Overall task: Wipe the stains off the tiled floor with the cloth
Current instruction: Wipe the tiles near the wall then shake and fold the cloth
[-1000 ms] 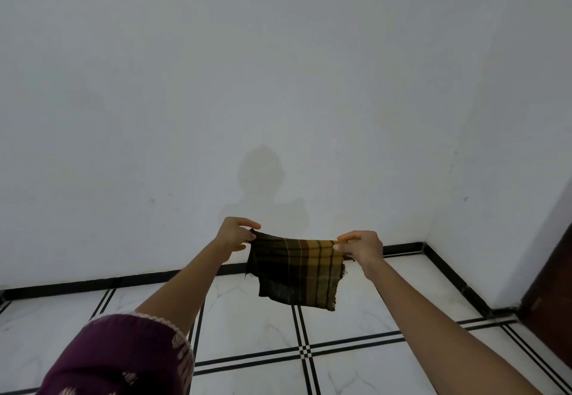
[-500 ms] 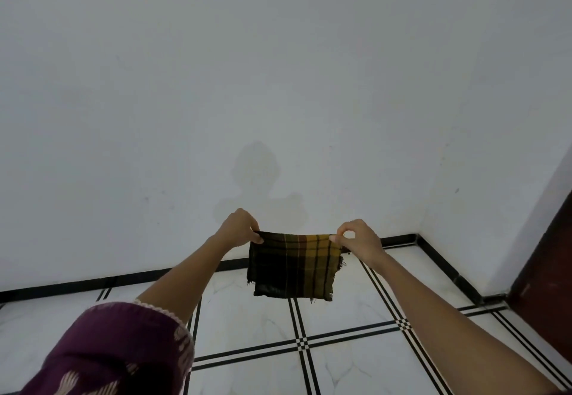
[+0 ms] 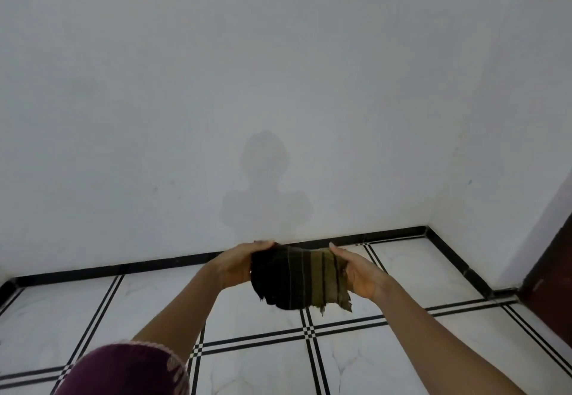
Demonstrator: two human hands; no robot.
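A dark checked cloth (image 3: 298, 277), black on its left half and olive-yellow on its right, is folded small and held in the air above the tiled floor (image 3: 402, 274). My left hand (image 3: 235, 266) holds its left edge, palm turned inward. My right hand (image 3: 360, 272) holds its right edge, where a frayed corner hangs down. The floor has white marble-look tiles with double black lines. No stain shows on the tiles in view.
A white wall (image 3: 278, 85) stands straight ahead with a black skirting strip (image 3: 123, 267) at its foot. A second wall meets it at the right corner, and a dark brown door frame (image 3: 548, 271) stands at the far right. My purple sleeve (image 3: 123, 370) fills the lower left.
The cloth hung flat from pinched top corners before. Now both hands have come lower and closer together, and the cloth is bunched into a smaller fold between my palms.
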